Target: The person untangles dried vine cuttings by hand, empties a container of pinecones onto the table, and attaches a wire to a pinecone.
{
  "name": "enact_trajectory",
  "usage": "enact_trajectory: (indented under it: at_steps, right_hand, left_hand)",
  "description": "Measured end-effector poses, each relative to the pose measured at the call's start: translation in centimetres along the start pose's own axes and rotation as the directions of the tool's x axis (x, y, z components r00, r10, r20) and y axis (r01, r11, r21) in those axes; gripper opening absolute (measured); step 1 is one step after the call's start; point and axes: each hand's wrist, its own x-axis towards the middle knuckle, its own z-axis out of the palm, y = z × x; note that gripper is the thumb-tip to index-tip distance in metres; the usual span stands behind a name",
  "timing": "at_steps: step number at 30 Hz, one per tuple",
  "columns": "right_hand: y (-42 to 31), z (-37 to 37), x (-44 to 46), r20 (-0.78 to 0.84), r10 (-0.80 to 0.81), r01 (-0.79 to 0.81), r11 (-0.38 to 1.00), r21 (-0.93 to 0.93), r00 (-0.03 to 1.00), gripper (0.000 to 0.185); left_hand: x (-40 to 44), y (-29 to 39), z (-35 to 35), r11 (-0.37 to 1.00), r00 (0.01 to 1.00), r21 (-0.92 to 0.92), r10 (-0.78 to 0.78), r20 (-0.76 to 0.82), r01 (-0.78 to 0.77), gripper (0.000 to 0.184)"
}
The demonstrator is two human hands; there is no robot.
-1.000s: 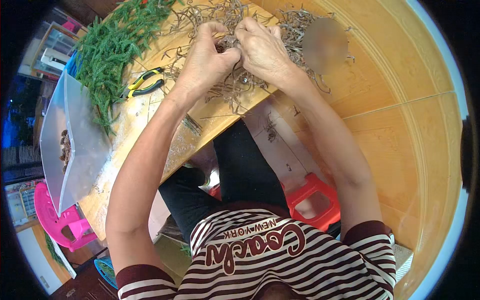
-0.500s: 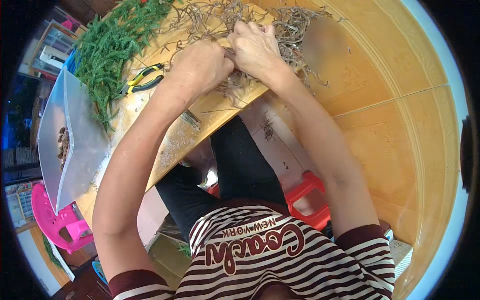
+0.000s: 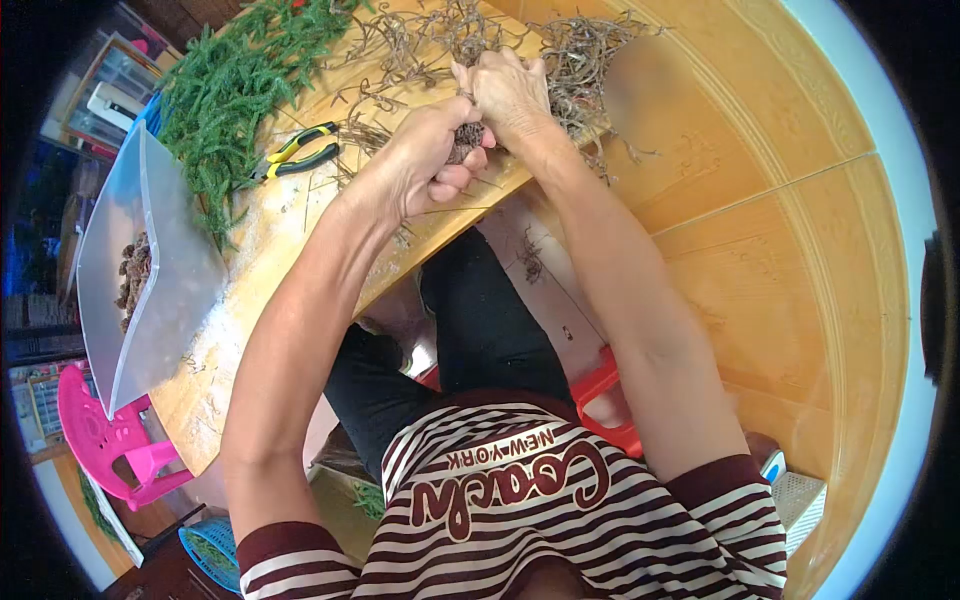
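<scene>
My left hand (image 3: 435, 150) is closed around a brown pine cone (image 3: 467, 143), whose scaly side shows between the thumb and curled fingers. Beside it, almost touching, my right hand (image 3: 507, 95) is bent with its back toward me; its fingertips are partly hidden, and I cannot make out what they grip. Both hands are over the near right part of the wooden table (image 3: 275, 240). Thin, curly brown twigs (image 3: 580, 65) lie spread around and beyond them. Yellow-and-black pliers (image 3: 300, 152) rest on the table left of my left hand.
Green artificial fir branches (image 3: 225, 100) cover the far left of the table. A translucent plastic bin (image 3: 180, 260) holding pine cones (image 3: 133, 280) stands at the left edge. Below are a pink chair (image 3: 105, 440) and a red stool (image 3: 605, 400). Wooden panels (image 3: 740, 220) border the right.
My left hand has rolled over and opened out slightly, so the pine cone now shows in it. My right hand has shifted slightly. The view has moved a little.
</scene>
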Motion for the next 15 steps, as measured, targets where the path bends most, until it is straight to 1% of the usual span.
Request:
enact_trajectory:
  at_steps: [2, 3, 6, 7, 10, 11, 14, 15]
  right_hand:
    - [0.1, 0.3, 0.1, -0.006, 0.008, -0.008, 1.000, -0.003, 1.000, 0.042]
    - [0.0, 0.3, 0.3, -0.012, 0.015, -0.015, 1.000, -0.003, 1.000, 0.042]
    - [-0.1, 0.5, 0.4, -0.017, 0.031, -0.031, 1.000, 0.000, 0.999, 0.041]
    - [-0.1, 0.5, 0.4, -0.012, 0.033, -0.033, 0.999, 0.001, 0.999, 0.040]
    - [-0.1, 0.6, 0.4, -0.009, 0.042, -0.042, 0.999, 0.010, 0.999, 0.038]
    - [-0.1, 0.7, 0.4, -0.005, 0.037, -0.037, 0.999, 0.016, 0.999, 0.038]
    - [-0.2, 0.7, 0.4, -0.005, 0.036, -0.035, 0.999, 0.033, 0.999, 0.036]
    - [-0.2, 0.6, 0.4, -0.003, 0.035, -0.035, 0.998, 0.046, 0.999, 0.036]
  left_hand:
    - [0.2, -0.6, -0.3, 0.982, 0.997, -0.188, -0.016, 0.081, 0.031, 0.027]
    - [0.3, -0.9, -0.4, 0.982, 0.997, -0.185, -0.014, 0.079, 0.028, 0.027]
    - [0.5, -1.8, -0.6, 0.911, 0.982, -0.408, 0.014, 0.190, 0.066, 0.026]
    - [0.5, -2.0, -0.5, 0.915, 0.981, -0.397, 0.014, 0.192, 0.064, 0.026]
    - [0.2, -2.4, 0.5, 0.924, 0.996, -0.383, 0.036, 0.079, -0.002, 0.024]
    - [0.1, -2.4, 0.9, 0.927, 0.996, -0.375, 0.037, 0.086, -0.002, 0.024]
    - [-0.6, -2.1, 1.9, 0.976, 0.996, -0.202, 0.070, -0.060, -0.081, 0.024]
    - [-0.7, -2.0, 1.8, 0.978, 0.996, -0.195, 0.070, -0.057, -0.080, 0.024]
